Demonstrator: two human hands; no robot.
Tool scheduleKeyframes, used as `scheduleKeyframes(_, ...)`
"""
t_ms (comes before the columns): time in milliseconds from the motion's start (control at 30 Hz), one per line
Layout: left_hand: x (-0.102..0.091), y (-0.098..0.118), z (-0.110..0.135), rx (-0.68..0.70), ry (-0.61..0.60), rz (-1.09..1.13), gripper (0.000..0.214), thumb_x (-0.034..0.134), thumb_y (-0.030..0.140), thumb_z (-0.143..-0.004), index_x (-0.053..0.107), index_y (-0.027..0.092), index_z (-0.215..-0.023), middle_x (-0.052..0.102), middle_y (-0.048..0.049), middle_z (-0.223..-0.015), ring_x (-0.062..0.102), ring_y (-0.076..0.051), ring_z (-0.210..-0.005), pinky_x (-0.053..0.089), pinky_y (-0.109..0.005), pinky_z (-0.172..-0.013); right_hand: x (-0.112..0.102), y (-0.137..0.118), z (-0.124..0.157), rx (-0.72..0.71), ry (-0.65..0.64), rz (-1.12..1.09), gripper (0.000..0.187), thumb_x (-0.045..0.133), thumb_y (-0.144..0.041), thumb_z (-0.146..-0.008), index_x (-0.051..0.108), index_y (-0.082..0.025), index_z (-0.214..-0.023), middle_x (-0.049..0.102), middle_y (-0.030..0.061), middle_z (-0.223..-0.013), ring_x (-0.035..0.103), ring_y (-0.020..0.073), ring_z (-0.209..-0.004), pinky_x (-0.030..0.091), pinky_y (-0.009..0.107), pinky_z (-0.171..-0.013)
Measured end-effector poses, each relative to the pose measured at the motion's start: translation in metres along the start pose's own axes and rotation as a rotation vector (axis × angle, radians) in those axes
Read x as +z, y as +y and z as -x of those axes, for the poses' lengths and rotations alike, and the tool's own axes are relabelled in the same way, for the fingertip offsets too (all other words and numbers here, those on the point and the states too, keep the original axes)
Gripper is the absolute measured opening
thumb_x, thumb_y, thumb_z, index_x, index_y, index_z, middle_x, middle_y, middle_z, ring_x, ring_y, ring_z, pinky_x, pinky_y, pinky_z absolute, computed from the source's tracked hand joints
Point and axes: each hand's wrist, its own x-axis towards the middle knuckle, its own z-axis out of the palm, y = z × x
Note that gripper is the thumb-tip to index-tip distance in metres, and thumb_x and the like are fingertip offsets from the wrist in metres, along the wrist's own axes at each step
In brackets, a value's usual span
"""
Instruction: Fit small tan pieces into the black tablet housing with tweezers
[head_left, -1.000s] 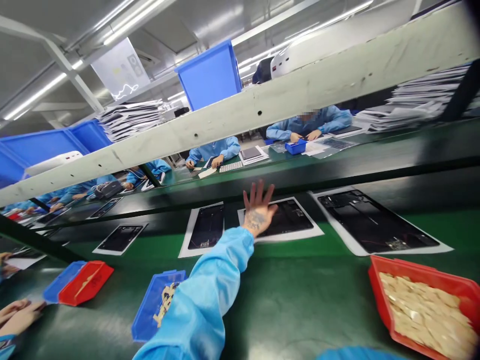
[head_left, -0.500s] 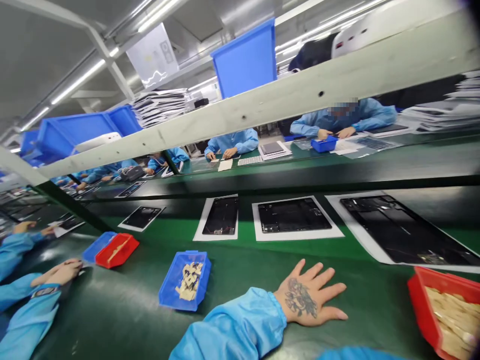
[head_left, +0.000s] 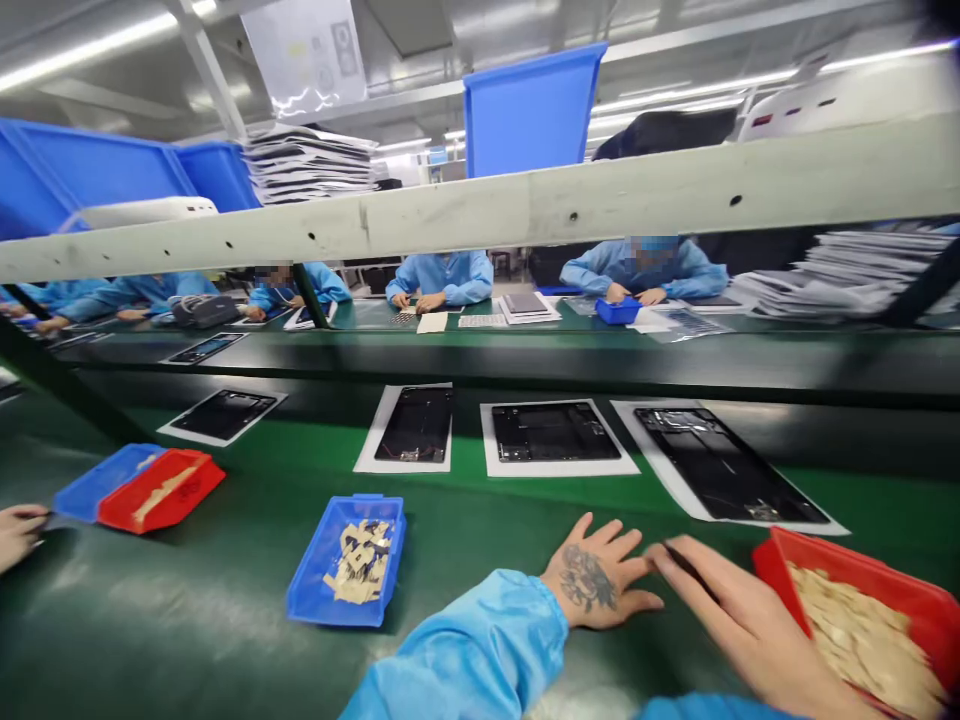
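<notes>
My left hand (head_left: 596,580), tattooed on its back, lies palm down on the green bench (head_left: 225,620) with fingers spread and nothing in it. From the right comes my right hand (head_left: 761,630), its fingers closed round a dark slim tool (head_left: 694,572) that looks like tweezers. The right fingertips meet the left index fingertip; whether anything small is between them I cannot tell. Beside my right hand stands a red bin (head_left: 885,570) of flat beige pieces. A blue bin (head_left: 307,590) with beige and dark pieces stands left of my left arm.
Opened black tablets (head_left: 555,432) lie on white sheets along the bright green strip ahead. To the left are a red bin (head_left: 180,488) and a blue bin (head_left: 97,490), near a co-worker's hand (head_left: 19,530). A pale beam (head_left: 450,215) crosses above the bench.
My right hand has come into view from the lower right with the dark tool and reached my left fingers. The view has levelled and turned. My left hand stays spread flat.
</notes>
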Motion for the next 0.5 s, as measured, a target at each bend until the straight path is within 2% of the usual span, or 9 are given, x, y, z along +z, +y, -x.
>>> scheduleKeyframes(33,0.002,-0.002,-0.003,-0.009,0.006,0.020,0.050,0.036,0.056,-0.098,0.052,0.024,-0.133,0.050,-0.0055,-0.144,0.039,-0.025,-0.137,0.027,-0.055,-0.116,-0.001,0.014,-0.012,0.048,-0.176,0.199,0.027,0.038,-0.039,-0.098,0.062,-0.029,-0.090,0.069,0.0028,-0.092,0.069,0.0234,-0.082,0.062,0.036,-0.066)
scheduleKeyframes(67,0.004,-0.005,-0.005,-0.023,0.011,0.039,0.046,0.039,0.053,-0.098,0.056,0.024,-0.129,0.053,-0.0044,-0.140,0.042,-0.023,-0.136,0.028,-0.053,-0.117,-0.002,0.028,-0.027,0.090,-0.253,0.291,0.025,0.042,-0.036,-0.096,0.065,-0.027,-0.092,0.068,0.0039,-0.094,0.069,0.0242,-0.083,0.060,0.039,-0.070)
scheduleKeyframes(167,0.008,-0.010,-0.011,-0.082,0.028,0.098,0.035,0.046,0.043,-0.097,0.063,0.022,-0.120,0.059,-0.0044,-0.133,0.048,-0.019,-0.130,0.031,-0.045,-0.117,0.000,0.065,-0.080,0.212,-0.375,0.474,0.022,0.053,-0.027,-0.092,0.068,-0.016,-0.081,0.068,0.0079,-0.081,0.067,0.0236,-0.073,0.056,0.041,-0.072)
scheduleKeyframes(233,0.010,-0.013,-0.014,-0.112,0.042,0.135,0.031,0.047,0.038,-0.097,0.066,0.021,-0.116,0.061,-0.0045,-0.131,0.051,-0.018,-0.128,0.031,-0.042,-0.117,0.001,0.088,-0.115,0.324,-0.435,0.588,0.021,0.057,-0.027,-0.093,0.066,-0.013,-0.081,0.066,0.0047,-0.076,0.065,0.0184,-0.072,0.055,0.039,-0.075)
scheduleKeyframes(333,0.014,-0.017,-0.016,-0.122,0.048,0.183,0.028,0.051,0.034,-0.095,0.068,0.020,-0.112,0.063,-0.0041,-0.129,0.053,-0.019,-0.125,0.033,-0.041,-0.117,0.000,0.119,-0.154,0.471,-0.485,0.712,0.019,0.062,-0.029,-0.094,0.064,-0.012,-0.086,0.065,0.0029,-0.083,0.064,0.0149,-0.078,0.054,0.034,-0.078)
scheduleKeyframes(400,0.017,-0.019,-0.019,-0.114,0.046,0.205,0.026,0.054,0.031,-0.092,0.069,0.020,-0.110,0.064,-0.0051,-0.126,0.055,-0.020,-0.123,0.035,-0.041,-0.115,-0.001,0.136,-0.166,0.527,-0.491,0.753,0.021,0.060,-0.031,-0.095,0.065,-0.012,-0.089,0.066,0.0061,-0.090,0.064,0.0155,-0.084,0.053,0.033,-0.080)
scheduleKeyframes(500,0.022,-0.021,-0.022,-0.098,0.053,0.228,0.026,0.056,0.030,-0.089,0.071,0.019,-0.107,0.066,-0.0068,-0.124,0.057,-0.021,-0.121,0.037,-0.041,-0.114,0.003,0.154,-0.168,0.588,-0.492,0.784,0.022,0.057,-0.034,-0.097,0.065,-0.013,-0.097,0.065,0.0084,-0.100,0.063,0.0166,-0.091,0.053,0.033,-0.083)
